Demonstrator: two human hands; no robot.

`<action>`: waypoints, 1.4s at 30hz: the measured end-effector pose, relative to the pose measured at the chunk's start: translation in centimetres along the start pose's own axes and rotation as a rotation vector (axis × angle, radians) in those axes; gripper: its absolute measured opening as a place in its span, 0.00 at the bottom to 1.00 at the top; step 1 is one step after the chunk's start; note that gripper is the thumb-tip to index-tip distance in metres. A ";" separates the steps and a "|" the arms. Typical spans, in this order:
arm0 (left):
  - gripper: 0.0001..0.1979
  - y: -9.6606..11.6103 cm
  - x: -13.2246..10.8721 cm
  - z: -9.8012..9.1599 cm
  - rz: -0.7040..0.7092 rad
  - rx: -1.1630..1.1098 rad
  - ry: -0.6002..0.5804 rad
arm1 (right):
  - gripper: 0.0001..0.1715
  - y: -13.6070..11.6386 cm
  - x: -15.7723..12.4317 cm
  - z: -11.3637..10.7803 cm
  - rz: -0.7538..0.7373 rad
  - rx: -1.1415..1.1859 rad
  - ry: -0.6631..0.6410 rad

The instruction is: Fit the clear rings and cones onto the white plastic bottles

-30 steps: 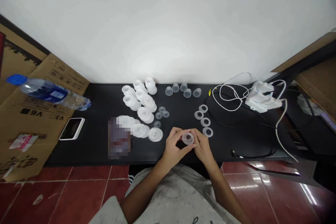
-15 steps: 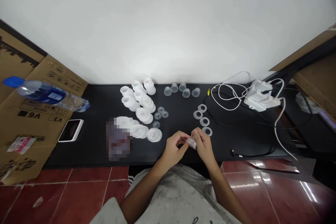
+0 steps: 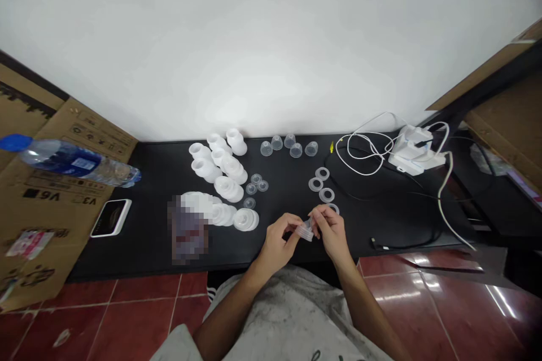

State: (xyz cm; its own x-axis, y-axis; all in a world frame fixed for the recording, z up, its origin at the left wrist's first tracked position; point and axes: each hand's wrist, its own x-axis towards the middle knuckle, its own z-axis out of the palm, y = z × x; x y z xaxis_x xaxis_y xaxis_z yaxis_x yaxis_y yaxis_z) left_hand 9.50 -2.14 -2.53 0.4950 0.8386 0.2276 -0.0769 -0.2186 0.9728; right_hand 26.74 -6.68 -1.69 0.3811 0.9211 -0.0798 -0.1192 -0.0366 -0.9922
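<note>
Just over the near edge of the black counter (image 3: 279,197), the person in the grey shirt (image 3: 292,316) has both hands together on a clear plastic piece (image 3: 305,232). The left hand (image 3: 277,241) is gripping it by its ridged side, thumb against fingers, and the right hand (image 3: 332,231) has its thumb and fingertips closed at the upper part. It could be one part or two fitted together; the plastic is too small and see-through for me to tell.

Close beyond the right hand, four flat clear rings (image 3: 326,195) lie in a loose line, the nearest partly hidden by the fingers. Five clear domed caps (image 3: 296,150) stand further back, near the wall (image 3: 271,45). Off to the left I see four small clear pieces (image 3: 249,203), and past them a cluster of white bottles (image 3: 206,169), with white round parts (image 3: 245,219) nearer the person.

At the far left, a phone (image 3: 110,218) and a blue-capped water bottle (image 3: 80,162) are beside some cardboard (image 3: 46,208). Over on the right, a white cable (image 3: 364,172) loops out next to a white power strip (image 3: 412,151).
</note>
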 end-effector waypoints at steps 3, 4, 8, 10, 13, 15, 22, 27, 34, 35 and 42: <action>0.04 -0.2 -0.1 0.0 -0.016 0.008 -0.041 | 0.22 0.1 0.0 -0.1 0.002 0.011 0.024; 0.04 -0.2 -0.1 0.0 -0.026 0.003 -0.048 | 0.22 0.2 0.0 -0.1 0.002 0.018 0.032; 0.04 -0.4 -0.1 0.1 -0.038 -0.037 -0.046 | 0.22 0.5 0.0 0.0 0.003 0.087 0.062; 0.05 -0.4 -0.2 0.2 -0.038 -0.049 -0.028 | 0.21 0.6 0.1 0.0 0.009 0.146 0.093; 0.06 -0.5 -0.2 0.2 -0.039 -0.058 -0.012 | 0.22 0.5 0.1 0.0 0.019 0.190 0.120; 0.06 -0.5 -0.2 0.2 -0.036 -0.063 -0.014 | 0.22 0.5 0.1 -0.1 0.011 0.163 0.088; 0.04 -0.1 0.0 0.2 -0.029 -0.045 -0.037 | 0.20 0.7 0.0 -0.2 -0.016 0.065 0.049; 0.05 -0.1 -0.1 0.1 -0.067 -0.024 -0.014 | 0.24 0.5 0.1 -0.2 0.017 0.088 0.065; 0.04 0.2 -0.1 -0.1 -0.026 0.085 -0.024 | 0.26 0.1 0.0 -0.3 0.039 -0.032 -0.042; 0.04 0.3 -0.1 -0.2 -0.007 0.105 -0.039 | 0.27 0.2 0.0 -0.3 0.034 -0.029 -0.036; 0.12 -0.1 -0.6 -0.3 0.247 0.299 -0.161 | 0.30 0.1 -0.1 -0.2 -0.012 -0.056 -0.058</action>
State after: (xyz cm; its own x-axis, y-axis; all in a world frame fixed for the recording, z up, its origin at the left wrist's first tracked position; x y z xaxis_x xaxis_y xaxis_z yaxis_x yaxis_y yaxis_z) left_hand 8.96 -2.43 -2.76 0.6236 0.6593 0.4201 0.0323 -0.5587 0.8288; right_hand 26.84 -6.87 -1.76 0.3286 0.9423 -0.0636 -0.0630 -0.0453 -0.9970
